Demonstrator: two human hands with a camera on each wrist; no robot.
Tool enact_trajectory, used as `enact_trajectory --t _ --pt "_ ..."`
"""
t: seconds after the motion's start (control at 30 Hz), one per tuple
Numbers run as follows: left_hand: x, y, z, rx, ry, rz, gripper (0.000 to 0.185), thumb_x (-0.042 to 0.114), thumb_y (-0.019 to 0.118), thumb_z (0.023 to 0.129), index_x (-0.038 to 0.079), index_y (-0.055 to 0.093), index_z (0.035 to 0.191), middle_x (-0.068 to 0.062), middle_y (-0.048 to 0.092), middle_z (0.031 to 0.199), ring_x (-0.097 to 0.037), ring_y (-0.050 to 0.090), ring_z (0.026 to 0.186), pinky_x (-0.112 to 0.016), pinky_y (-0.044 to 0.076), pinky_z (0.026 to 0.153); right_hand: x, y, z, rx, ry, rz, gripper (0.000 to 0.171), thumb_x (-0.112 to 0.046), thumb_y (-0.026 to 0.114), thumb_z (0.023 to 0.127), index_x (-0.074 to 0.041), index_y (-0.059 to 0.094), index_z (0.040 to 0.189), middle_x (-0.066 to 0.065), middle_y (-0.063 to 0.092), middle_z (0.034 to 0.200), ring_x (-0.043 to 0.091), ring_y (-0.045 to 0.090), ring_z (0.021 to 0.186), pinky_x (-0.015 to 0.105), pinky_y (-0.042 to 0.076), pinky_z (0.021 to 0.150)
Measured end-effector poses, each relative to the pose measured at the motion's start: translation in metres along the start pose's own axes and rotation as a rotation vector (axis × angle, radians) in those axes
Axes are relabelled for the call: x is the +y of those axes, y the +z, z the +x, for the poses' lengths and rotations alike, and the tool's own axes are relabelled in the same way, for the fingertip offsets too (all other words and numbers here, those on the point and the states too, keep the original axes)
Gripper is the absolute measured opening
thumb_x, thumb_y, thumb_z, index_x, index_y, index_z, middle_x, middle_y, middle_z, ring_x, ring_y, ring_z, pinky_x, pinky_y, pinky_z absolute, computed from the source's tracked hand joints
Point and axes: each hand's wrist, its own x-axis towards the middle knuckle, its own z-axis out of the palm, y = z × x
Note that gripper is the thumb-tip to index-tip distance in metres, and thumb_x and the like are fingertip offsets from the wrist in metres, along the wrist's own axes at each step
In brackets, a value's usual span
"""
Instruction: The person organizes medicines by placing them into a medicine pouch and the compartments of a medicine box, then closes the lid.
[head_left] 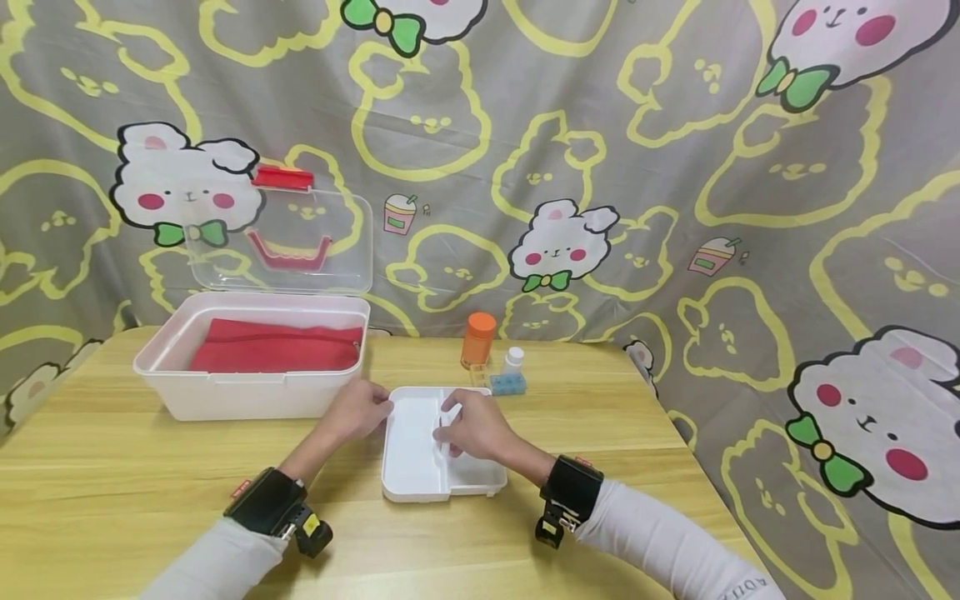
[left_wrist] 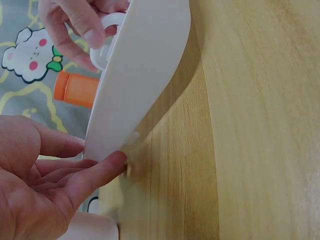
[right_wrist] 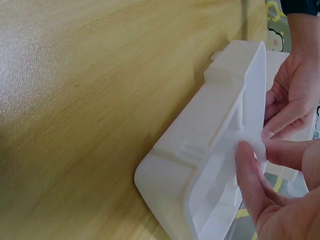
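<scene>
While both hands flank it, the shallow white plastic divided tray (head_left: 420,467) lies between them on the table.
Right hand (head_left: 472,429) pinches its centre handle (long axis running away from the person); left hand (head_left: 363,410) rests straight fingers on its left edge.

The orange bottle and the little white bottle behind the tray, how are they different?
The orange bottle is taller and wider than the little white bottle. The orange bottle is orange from cap to base, while the little white bottle is white all over. The orange bottle stands to the left, the little white bottle to its right, just behind a blue pill box. Both stand upright with caps on, on the wooden table.
</scene>
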Motion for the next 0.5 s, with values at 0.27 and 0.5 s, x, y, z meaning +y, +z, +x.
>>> enact_trajectory --t 0.27,0.5 --pt "-0.0012 0.0028 0.0003 -0.022 -0.027 -0.04 0.019 0.005 0.059 0.092 -0.004 0.076 0.093 -0.011 0.073 0.08 -0.013 0.063 0.063 -0.024 0.05 0.06 0.003 -0.0024 0.0017 -0.02 -0.011 0.0 0.037 -0.014 0.079 0.086 0.002 0.063 0.116 0.006 0.068 0.062 0.018 0.068 0.053 0.023 0.043 0.048" --pt "-0.0026 0.0033 -0.0017 -0.023 -0.024 -0.051 0.021 0.002 0.06 0.091 -0.009 0.075 0.101 -0.018 0.077 0.087 -0.018 0.071 0.065 -0.027 0.057 0.061 0.0036 -0.0062 0.0048 -0.051 -0.021 -0.056 0.037 -0.017 0.08 0.086 -0.001 0.065 0.116 0.004 0.067 0.063 0.019 0.068 0.054 0.023 0.042 0.047"
